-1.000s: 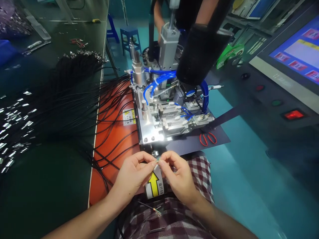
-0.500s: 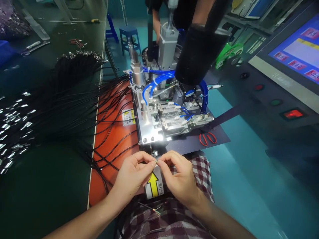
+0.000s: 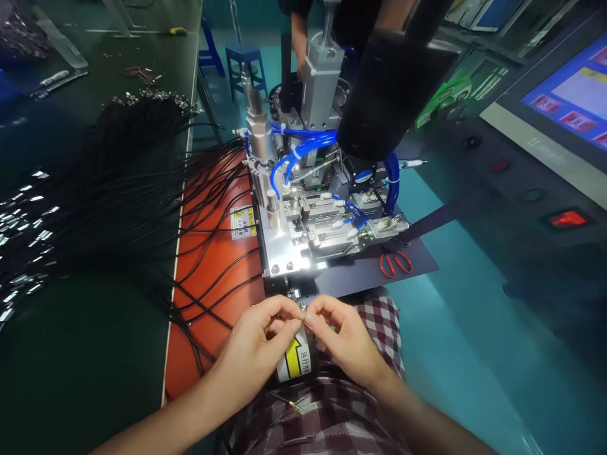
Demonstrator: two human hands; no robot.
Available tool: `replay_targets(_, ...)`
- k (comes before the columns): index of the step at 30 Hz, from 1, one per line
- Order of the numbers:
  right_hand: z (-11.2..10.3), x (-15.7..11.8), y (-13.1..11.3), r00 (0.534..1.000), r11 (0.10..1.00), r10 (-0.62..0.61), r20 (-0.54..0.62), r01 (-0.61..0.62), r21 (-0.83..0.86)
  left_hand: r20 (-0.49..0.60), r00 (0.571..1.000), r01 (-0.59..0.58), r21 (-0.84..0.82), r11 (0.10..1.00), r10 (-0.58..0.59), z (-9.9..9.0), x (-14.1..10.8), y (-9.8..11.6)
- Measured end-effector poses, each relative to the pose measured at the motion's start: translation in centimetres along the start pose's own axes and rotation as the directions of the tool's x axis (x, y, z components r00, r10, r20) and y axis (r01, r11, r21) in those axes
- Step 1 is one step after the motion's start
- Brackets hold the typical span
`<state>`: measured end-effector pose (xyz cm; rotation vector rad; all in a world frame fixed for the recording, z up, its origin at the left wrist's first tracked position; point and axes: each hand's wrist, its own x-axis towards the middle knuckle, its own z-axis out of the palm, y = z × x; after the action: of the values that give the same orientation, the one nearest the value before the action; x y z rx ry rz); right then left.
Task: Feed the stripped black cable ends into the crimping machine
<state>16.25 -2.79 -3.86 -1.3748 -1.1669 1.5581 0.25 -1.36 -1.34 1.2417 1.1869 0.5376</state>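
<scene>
My left hand and my right hand meet fingertip to fingertip just in front of the machine. Thumb and forefinger are pinched together on each side, around something too small to make out. Below them lies a white label with a yellow arrow. Across the checked cloth on my lap, a black cable ends in thin, bare-looking coloured wires. Just beyond my fingers stands the metal machine with its cylinders and blue air hoses.
Many black cables run from the dark table over an orange-red surface to the machine. Red-handled scissors lie on its right side. A control panel stands at right. Another person's arm shows behind.
Both hands have shifted slightly down and to the right, still pinched together. The view has turned a little.
</scene>
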Motion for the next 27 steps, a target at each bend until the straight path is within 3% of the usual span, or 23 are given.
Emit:
replay_targets(3,-0.4,1.2,0.3,1.0,1.0,-0.004,-0.012,0.004,-0.028,-0.099,0.975,-0.16,0.305,0.939,0.199,-0.4,0.3,-0.1)
replay_targets(7,-1.0,3.1,0.8,1.0,1.0,0.024,-0.001,-0.024,0.015,-0.088,0.915,-0.285,0.553,0.783,0.395,-1.3,1.1,-0.8)
replay_targets(18,-1.3,3.8,1.4,0.998,0.999,0.048,0.028,-0.049,0.006,-0.042,0.909,-0.281,0.673,0.684,0.415,-1.6,1.3,-2.2)
replay_targets(27,-1.4,3.8,1.6,0.998,0.997,0.048,0.04,-0.046,-0.058,0.03,0.829,-0.361,0.791,0.494,0.559,-1.5,1.7,-3.1)
